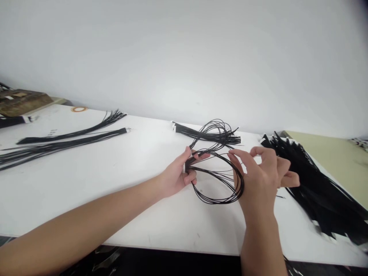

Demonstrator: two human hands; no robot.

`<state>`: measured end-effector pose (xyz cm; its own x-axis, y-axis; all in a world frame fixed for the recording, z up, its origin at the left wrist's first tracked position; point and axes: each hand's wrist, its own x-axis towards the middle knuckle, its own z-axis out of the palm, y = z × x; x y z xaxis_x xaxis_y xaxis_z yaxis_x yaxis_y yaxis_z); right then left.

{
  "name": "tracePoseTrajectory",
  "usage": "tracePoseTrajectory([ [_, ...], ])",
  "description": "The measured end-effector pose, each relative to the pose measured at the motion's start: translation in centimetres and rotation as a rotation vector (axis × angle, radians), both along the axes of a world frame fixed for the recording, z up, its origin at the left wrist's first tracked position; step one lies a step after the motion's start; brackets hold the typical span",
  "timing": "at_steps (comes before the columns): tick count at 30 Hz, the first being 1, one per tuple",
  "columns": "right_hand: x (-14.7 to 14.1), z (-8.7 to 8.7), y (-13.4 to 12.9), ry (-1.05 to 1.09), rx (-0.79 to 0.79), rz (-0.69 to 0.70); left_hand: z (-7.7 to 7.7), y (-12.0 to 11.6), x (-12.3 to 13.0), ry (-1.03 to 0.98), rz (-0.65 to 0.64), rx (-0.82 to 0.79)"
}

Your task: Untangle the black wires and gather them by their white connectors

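Observation:
My left hand [180, 173] is closed around the white connector end of a black wire harness [220, 174], held above the white table. Its thin wires curve out in large loops, some rising above my fingers and others hanging below. To the right, my right hand [257, 172] pinches a thin black wire of this harness between thumb and index finger, while its other fingers are curled loosely. The wire's tip at the pinch is too small to make out. Behind the loops lies another black wire bundle [189, 131] with white connectors.
A thick pile of black harnesses [319, 188] lies at right, beside a pale yellow-green board [327, 161]. At left are more wire bundles [69, 145], an orange tape ring [79, 109] and a brown block [23, 101]. The white table [129, 214] meets a pale wall.

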<state>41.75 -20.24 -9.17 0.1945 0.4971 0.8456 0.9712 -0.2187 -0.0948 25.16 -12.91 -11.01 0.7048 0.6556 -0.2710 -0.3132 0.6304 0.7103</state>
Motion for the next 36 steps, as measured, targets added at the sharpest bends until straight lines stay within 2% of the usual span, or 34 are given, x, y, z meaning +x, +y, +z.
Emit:
tracePoseTrajectory([
  [2, -0.3, 0.0, 0.1, 0.043, 0.005, 0.033, 0.0, 0.0, 0.0, 0.011, -0.004, 0.005],
  [6, -0.4, 0.3, 0.0, 0.200, -0.039, 0.211, 0.0, 0.1, 0.0, 0.046, -0.027, 0.039],
  [11, -0.7, 1.2, -0.3, 0.574, 0.088, 0.464, 0.0, 0.1, 0.0, 0.087, -0.093, 0.101],
  [13, -1.0, 1.5, -0.2, 0.747, 0.209, 0.482, 0.0, 0.1, 0.0, 0.082, -0.109, 0.124],
  [17, -0.8, 2.0, 0.1, 1.023, 0.640, 0.409, 0.0, 0.0, 0.1, 0.071, -0.118, 0.144],
  [20, 0.1, 2.3, -0.1, 1.243, 0.781, 0.505, 0.1, 0.0, 0.1, 0.087, -0.132, 0.147],
  [22, 0.7, 2.5, -0.4, 1.320, 0.756, 0.601, 0.1, 0.1, 0.1, 0.093, -0.151, 0.151],
  [25, 0.8, 2.4, -0.7, 1.300, 0.631, 0.683, 0.1, 0.1, 0.1, 0.085, -0.193, 0.144],
  [31, -0.8, 2.0, -0.4, 1.060, 0.314, 0.521, 0.2, 0.1, 0.2, 0.099, -0.200, 0.129],
  [36, -0.9, 1.9, -0.7, 1.021, 0.064, 0.563, 0.5, -0.1, 0.2, 0.113, -0.175, 0.097],
])
